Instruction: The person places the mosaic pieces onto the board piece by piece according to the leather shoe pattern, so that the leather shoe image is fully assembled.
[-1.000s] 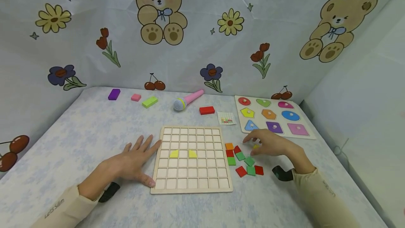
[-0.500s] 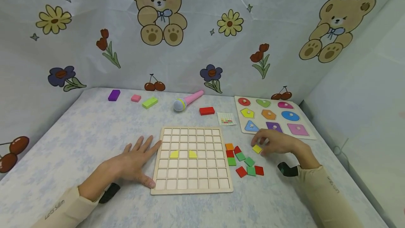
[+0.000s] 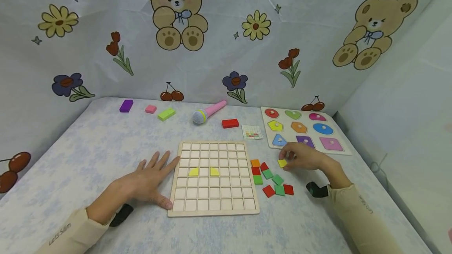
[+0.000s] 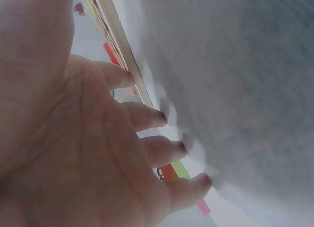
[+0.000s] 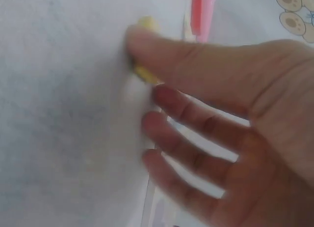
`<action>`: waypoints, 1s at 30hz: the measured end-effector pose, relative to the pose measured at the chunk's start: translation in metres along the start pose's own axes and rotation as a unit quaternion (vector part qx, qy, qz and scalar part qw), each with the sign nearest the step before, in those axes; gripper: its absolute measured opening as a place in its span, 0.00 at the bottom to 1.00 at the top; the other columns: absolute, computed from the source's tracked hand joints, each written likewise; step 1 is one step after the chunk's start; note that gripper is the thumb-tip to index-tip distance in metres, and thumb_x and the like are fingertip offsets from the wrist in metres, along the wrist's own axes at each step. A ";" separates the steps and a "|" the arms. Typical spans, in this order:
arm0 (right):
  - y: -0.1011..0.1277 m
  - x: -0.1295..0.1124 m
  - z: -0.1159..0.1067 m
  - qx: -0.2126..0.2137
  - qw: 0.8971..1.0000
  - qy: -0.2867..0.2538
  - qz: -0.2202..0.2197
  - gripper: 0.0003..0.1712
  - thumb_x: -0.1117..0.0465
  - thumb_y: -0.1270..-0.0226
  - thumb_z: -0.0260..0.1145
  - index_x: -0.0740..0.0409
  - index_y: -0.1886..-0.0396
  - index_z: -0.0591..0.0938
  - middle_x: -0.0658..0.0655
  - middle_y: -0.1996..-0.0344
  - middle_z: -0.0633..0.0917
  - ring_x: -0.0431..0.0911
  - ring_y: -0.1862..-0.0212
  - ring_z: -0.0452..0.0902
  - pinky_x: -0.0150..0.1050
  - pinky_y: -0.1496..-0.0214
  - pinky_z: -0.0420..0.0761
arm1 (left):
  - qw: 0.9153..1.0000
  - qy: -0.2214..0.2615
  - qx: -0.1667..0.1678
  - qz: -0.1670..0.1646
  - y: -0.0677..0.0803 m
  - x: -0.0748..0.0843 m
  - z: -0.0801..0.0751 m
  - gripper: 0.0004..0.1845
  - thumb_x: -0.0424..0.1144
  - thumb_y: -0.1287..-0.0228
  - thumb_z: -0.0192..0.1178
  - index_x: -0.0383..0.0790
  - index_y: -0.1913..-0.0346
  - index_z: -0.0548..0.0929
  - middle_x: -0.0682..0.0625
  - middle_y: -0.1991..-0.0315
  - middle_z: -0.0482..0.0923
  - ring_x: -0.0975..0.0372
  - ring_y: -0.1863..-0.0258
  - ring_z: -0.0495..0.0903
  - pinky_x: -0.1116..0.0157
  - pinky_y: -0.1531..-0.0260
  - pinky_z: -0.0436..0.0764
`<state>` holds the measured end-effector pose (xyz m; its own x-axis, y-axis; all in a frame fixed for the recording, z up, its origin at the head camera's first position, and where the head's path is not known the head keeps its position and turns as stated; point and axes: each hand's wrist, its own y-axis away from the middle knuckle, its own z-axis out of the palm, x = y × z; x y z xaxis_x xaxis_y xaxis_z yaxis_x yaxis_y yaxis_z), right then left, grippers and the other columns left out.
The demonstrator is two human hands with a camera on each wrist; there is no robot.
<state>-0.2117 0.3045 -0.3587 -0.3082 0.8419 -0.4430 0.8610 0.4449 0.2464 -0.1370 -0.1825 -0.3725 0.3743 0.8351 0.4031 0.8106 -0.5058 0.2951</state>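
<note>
Two yellow pieces in grid board (image 3: 213, 177), left hand (image 3: 148, 181) flat beside it, right hand (image 3: 300, 156) pinching yellow tile (image 3: 282, 163), loose tiles (image 3: 270, 179) between

Your right hand (image 3: 301, 156) has drawn back from the loose tiles toward two o'clock and now pinches a yellow tile (image 3: 282, 163) that a second ago lay hidden beneath it. The tile has since shifted toward nine o'clock and seems, though the wrist view is blurred, to be lifted off the tabletop (image 3: 106, 148).
</note>
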 end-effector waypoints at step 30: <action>-0.048 -0.156 0.049 -0.001 0.976 0.119 -0.182 0.09 0.51 0.35 0.73 0.47 0.61 0.85 0.40 0.67 0.83 0.39 0.62 0.78 0.32 0.57 0.78 | 1.000 -0.005 0.001 0.001 0.002 0.001 -0.003 0.72 0.70 0.61 0.72 0.42 0.19 0.44 0.31 0.20 0.34 0.31 0.23 0.33 0.25 0.36 0.41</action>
<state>-0.1847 0.1367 -0.3434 -0.6799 0.6742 -0.2882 0.6753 0.7289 0.1121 -0.1363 -0.1834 -0.3684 0.3803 0.8358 0.3959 0.8102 -0.5075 0.2931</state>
